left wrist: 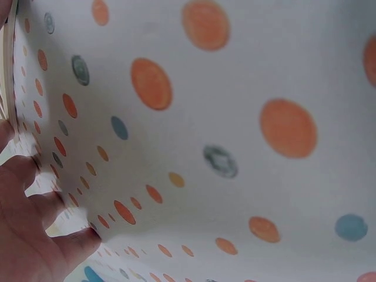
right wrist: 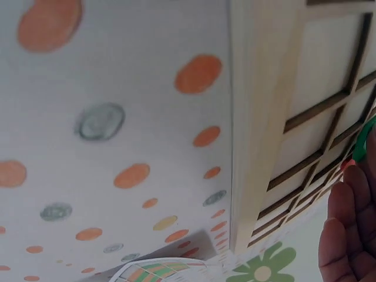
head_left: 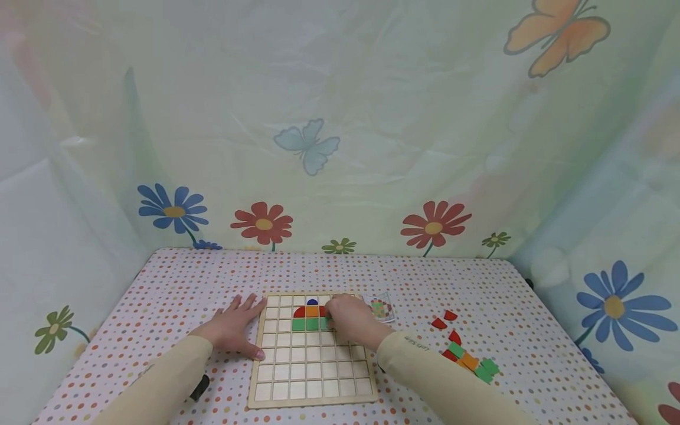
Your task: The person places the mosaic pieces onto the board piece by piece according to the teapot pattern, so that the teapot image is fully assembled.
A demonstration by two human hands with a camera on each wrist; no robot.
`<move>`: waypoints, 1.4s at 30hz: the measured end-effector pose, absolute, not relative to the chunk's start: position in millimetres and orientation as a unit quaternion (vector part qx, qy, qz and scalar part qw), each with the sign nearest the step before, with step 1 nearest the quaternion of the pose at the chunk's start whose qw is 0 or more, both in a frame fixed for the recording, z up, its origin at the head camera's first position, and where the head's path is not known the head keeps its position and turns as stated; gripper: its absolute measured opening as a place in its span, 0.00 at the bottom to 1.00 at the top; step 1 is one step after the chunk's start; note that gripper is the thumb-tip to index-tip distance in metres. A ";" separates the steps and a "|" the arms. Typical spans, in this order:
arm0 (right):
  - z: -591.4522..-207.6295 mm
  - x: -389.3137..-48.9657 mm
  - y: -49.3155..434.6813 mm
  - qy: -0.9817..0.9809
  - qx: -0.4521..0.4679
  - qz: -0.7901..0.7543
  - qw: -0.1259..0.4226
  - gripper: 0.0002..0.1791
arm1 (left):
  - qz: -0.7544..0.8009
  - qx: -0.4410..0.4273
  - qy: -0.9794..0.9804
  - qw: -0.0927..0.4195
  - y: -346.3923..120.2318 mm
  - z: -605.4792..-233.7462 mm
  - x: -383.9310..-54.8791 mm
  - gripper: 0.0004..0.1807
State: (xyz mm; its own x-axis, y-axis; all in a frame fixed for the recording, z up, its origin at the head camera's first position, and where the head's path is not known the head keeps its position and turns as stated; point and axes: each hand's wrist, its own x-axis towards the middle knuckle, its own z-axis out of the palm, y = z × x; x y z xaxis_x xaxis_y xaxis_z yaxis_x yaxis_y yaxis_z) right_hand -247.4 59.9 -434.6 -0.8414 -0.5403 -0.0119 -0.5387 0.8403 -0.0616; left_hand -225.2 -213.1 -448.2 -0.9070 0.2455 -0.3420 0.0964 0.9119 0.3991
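Observation:
A wooden grid board (head_left: 305, 403) lies on the table with a small shape built near its top. That shape has a blue half-round piece (head_left: 312, 302), an orange square (head_left: 311, 311), a red quarter-round piece (head_left: 300, 311) and a row of green squares (head_left: 299, 324). My right hand (head_left: 353, 319) reaches over the board with curled fingers and pinches a green tile (right wrist: 362, 144) at the row's right end; its fingertips are partly hidden. Beside the board's left edge, my left hand (head_left: 234, 327) rests with fingers spread, the thumb across the frame.
Right of the board lies a picture card (head_left: 380, 307) with a coloured pattern. Further right are loose red pieces (head_left: 439, 323), orange pieces (head_left: 469, 361) and green pieces (head_left: 489, 367). A dark object (head_left: 200, 388) sits by the left forearm. Printed curtains surround the dotted table (head_left: 212, 277).

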 end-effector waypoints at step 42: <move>-402.9 -232.5 183.1 0.965 -0.174 -0.185 0.071 0.08 | 0.189 0.098 0.956 0.203 -211.7 -441.2 -222.2 0.65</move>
